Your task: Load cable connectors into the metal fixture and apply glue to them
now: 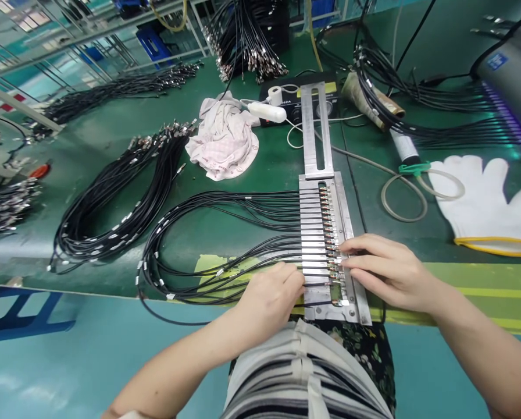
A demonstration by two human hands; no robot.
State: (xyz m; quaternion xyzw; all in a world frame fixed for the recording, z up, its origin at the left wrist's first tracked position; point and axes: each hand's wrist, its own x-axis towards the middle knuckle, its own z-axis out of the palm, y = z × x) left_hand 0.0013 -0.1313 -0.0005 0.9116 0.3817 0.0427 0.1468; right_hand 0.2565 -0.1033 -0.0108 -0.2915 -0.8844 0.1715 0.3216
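Note:
A slotted metal fixture (313, 227) lies at the front of the green bench, with a row of black cables (225, 201) laid across it. Their small metal connectors (327, 215) line up along its slot. At the fixture's left edge, my left hand (274, 291) is closed, fingers curled around a black cable near the lower end of the row. My right hand (386, 270) comes in from the right, its fingertips at the connectors in the lower half. Thumb and fingers are a little apart there, and whatever may be between the tips is too small to make out.
Left of the fixture lies a looped cable bundle (112, 198). Behind are a crumpled cloth (225, 137), a white handheld tool (267, 112) and a black box (282, 96). To the right lie a white glove (487, 201) and a lit machine (513, 75) with cables at it.

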